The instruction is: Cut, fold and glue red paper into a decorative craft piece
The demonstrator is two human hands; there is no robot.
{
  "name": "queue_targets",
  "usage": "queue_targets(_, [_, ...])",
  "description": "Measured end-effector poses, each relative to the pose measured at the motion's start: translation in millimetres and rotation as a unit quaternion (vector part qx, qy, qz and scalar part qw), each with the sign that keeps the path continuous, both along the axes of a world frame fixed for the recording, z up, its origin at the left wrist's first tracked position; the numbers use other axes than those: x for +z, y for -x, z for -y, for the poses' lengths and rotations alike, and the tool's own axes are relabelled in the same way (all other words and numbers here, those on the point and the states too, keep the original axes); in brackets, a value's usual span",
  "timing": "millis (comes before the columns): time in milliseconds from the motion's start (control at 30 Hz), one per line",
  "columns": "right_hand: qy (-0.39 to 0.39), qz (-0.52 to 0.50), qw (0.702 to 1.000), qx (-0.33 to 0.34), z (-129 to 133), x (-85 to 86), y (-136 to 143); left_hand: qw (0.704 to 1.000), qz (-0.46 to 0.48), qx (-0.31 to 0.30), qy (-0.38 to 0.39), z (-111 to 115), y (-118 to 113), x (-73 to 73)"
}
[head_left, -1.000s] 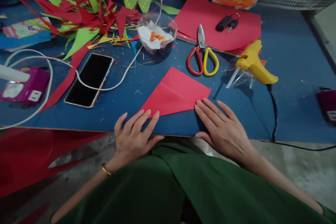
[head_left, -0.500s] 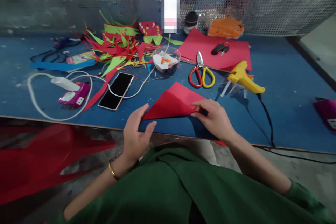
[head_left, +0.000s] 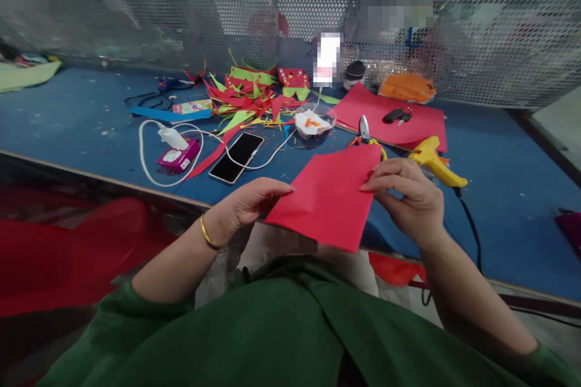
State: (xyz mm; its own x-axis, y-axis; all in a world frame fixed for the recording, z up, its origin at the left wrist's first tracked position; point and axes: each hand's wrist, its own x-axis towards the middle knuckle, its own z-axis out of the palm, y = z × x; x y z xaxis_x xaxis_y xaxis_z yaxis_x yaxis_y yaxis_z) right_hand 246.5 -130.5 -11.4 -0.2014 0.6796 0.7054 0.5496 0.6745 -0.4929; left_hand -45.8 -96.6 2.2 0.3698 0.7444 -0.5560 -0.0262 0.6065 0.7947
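One piece of red paper [head_left: 329, 202] is what I've got lifted off the blue table [head_left: 512, 193], with my left hand [head_left: 252, 201] pinching its left edge between thumb and fingers and my right hand [head_left: 411, 196] gripping near the right edge, fingertips lying over the front. So both hands are busy, neither one's free. The paper sits tilted between them, its near corner reaching past the table's front edge, over my lap. There's a faint bend just in from my left hand, so I'd call this the turning-and-positioning step of working the sheet, tbh, but that's only my read. If so, the next move probably calls for laying it flat right in front of my hands, squaring up the edges and keeping the pinch light, since thin stuff like this would likely crease wherever you squeeze. Scissors [head_left: 364, 127] are just beyond the paper, between my hands, partly hidden by its far edge. Yellow glue gun [head_left: 431, 160] is just past my right hand, a phone [head_left: 238, 157] lies just beyond my left with a white cable [head_left: 261, 165] across it, and farther out from both there's a messy pile of coloured strips [head_left: 247, 100].
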Motion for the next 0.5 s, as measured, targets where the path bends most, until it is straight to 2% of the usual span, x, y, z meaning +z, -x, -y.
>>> queue_targets(167, [-0.007, -0.031, 0.999, -0.029, -10.0, -2.7, 3.5, 0.999, 0.005, -0.046, -0.003, -0.7, -13.6, 5.8])
queue_targets(233, [0.015, -0.059, 0.996, -0.060, -10.2, -8.3, 6.8, 0.999, 0.013, -0.025, -0.018, 0.6, -20.1, 6.7])
queue_targets(300, [0.066, -0.133, 0.984, -0.095, -6.7, -16.0, 11.9, 0.998, 0.016, 0.018, -0.062, 1.8, -27.0, 6.0])
queue_targets(367, [0.149, -0.255, 0.952, -0.084, 0.8, -23.7, 20.0, 0.991, 0.024, 0.072, -0.106, 2.5, -34.3, 3.1])
queue_targets(433, [0.256, -0.357, 0.898, -0.016, 10.4, -29.0, 31.7, 0.982, 0.031, 0.121, -0.144, 2.8, -42.4, -2.0])
queue_targets(500, [0.358, -0.374, 0.854, 0.051, 18.8, -30.7, 46.5, 0.971, 0.032, 0.155, -0.179, 3.6, -51.1, -9.3])
